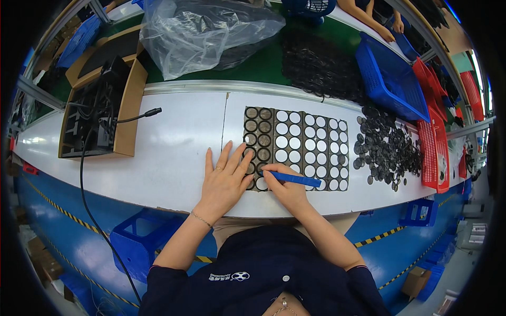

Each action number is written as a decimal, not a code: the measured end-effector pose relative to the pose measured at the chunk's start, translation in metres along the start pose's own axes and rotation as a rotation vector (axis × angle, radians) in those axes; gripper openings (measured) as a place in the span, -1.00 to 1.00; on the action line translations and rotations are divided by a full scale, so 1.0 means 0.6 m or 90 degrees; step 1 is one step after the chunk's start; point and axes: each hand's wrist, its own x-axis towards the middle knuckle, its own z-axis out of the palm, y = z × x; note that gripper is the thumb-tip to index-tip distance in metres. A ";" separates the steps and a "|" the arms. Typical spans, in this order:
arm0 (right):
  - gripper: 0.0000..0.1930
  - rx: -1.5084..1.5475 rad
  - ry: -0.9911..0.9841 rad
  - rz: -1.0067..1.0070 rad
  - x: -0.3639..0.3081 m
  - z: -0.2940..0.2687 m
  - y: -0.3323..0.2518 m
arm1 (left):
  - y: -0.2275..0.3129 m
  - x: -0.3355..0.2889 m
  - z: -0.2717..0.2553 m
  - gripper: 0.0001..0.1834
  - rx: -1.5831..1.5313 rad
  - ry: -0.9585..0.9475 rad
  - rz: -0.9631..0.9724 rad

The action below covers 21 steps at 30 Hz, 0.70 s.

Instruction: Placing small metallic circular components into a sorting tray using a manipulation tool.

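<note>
Fingers [271,179] of the right hand [290,195] are closed on a blue stick [301,179], its left end over the near-left part of a dark sheet [272,129]. The left hand [226,176] grips nothing, spread palm down at the sheet's left edge. White discs [282,129] and black rings [251,126] sit in rows on it, mid-table. To the right lies a heap of dark discs [387,147] near a red basket [428,152]; far left, a cardboard box [132,110] holds black cables; farther back lies a clear plastic bag [203,42].

Navy shirt [258,252], thin bracelet [201,219], ring [219,168]
</note>
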 end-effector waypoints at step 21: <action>-0.82 -0.473 0.475 -0.236 0.024 -0.288 0.041 | 0.002 0.025 -0.006 -0.41 -0.017 -0.014 -0.012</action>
